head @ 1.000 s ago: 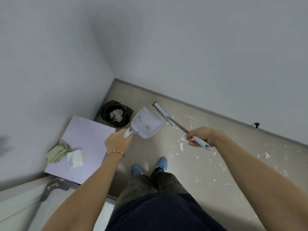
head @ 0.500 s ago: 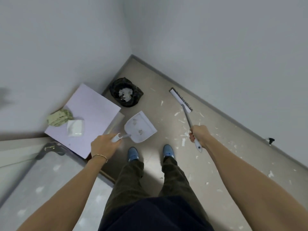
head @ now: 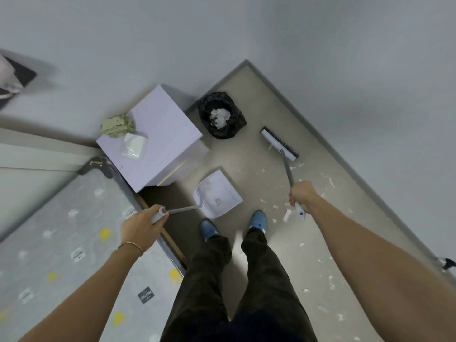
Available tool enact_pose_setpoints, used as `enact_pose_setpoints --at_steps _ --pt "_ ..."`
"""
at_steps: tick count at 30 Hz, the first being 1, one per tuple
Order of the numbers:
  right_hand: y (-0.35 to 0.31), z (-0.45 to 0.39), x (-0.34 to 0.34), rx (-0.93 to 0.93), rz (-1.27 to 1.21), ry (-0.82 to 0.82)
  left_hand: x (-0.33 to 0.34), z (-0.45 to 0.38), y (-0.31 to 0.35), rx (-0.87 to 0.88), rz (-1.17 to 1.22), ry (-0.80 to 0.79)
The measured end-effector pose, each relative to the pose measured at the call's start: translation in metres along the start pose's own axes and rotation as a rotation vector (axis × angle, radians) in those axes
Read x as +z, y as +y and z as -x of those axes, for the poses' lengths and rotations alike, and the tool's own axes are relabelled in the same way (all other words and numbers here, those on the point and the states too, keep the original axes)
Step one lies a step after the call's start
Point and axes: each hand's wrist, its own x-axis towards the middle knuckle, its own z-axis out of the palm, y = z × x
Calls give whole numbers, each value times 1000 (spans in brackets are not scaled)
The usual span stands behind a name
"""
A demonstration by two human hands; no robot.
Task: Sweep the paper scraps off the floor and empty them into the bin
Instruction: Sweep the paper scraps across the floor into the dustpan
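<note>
My left hand grips the grey handle of a white dustpan, which hangs low over the beige floor in front of my blue shoes; a few scraps lie in its pan. My right hand grips the handle of a white broom, whose brush head sits near the floor by the right wall. A black-lined bin with white paper inside stands in the corner, beyond the dustpan. White paper scraps lie scattered over the floor to my right.
A pale lilac cabinet stands left of the bin, with a green cloth and a white packet on top. A bed with a patterned grey cover fills the lower left. A black doorstop sits by the right wall.
The dustpan has come back from beside the bin towards my feet. The broom has swung from slanting left to pointing ahead near the right wall. My view has tilted down and left.
</note>
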Motion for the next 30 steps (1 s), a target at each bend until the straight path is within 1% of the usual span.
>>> enact_pose_setpoints --at_steps 2,3,4,7,9,11,13,14,16,19,24,30 --pt "9 -2 21 15 -64 -7 8 10 -13 -35 13 1" --pt "14 0 33 25 -57 -18 12 15 -20 -52 10 4" --pt "18 2 43 29 -14 -19 15 19 -26 -63 4 3" --pt "37 17 64 79 224 -70 18 29 -39 -92 9 5" --pt "51 23 73 38 253 -92 18 33 -46 -125 22 18" --pt "63 25 77 49 261 -79 18 36 -50 -156 40 26" --pt "74 29 78 58 293 -29 15 38 -55 -178 73 53" --pt "81 31 77 42 290 10 14 38 -57 -188 86 65" --pt "88 50 73 -18 222 38 12 38 -61 -196 109 72" --pt "93 75 66 -44 160 58 10 34 -63 -167 123 74" --pt "85 66 51 -70 35 98 8 19 -59 -43 68 14" --pt "80 43 15 9 -127 180 19 -30 -38 103 -7 -98"
